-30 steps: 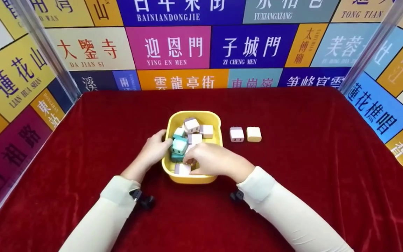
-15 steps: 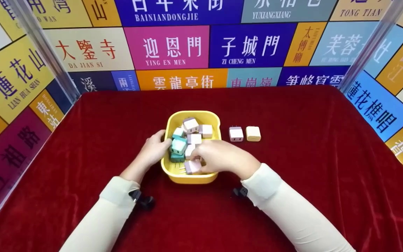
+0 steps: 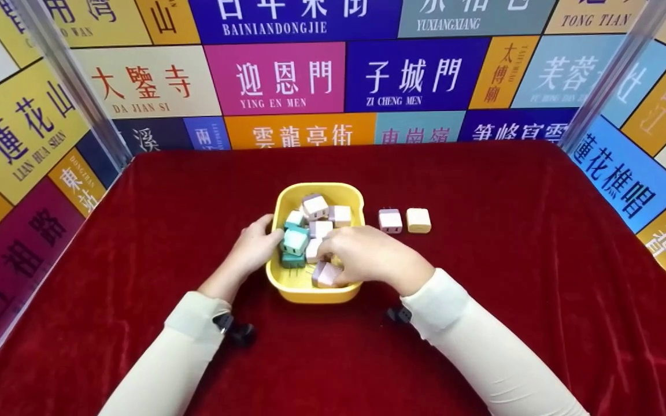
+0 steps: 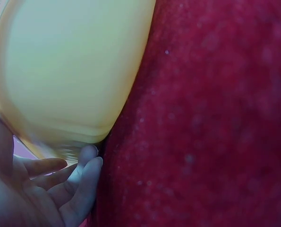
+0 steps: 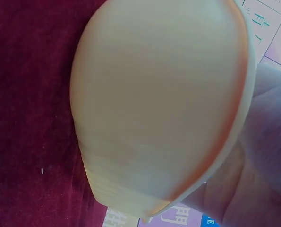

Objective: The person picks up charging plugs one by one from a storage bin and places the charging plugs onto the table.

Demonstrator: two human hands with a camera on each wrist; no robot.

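Wall panels [image 3: 278,78] read "BAINIANDONGJIE", "YING EN MEN" and "ZI CHENG MEN" above red cloth [image 3: 287,358].
Mid-cloth stands a yellow tub [image 3: 314,296]; the left hand [image 3: 256,247] holds its left side, fingers loosely bent; the right hand [image 3: 370,257] curls its fingers inside, any grip unclear; plug adapters [image 3: 295,241] lie within, two adapters [image 3: 391,222] beside it.

The tub [image 3: 313,296] is smooth, faintly glossy plastic; the plugs [image 3: 391,222], small in view, look like matt plastic; the cloth [image 3: 315,364] is velvety.
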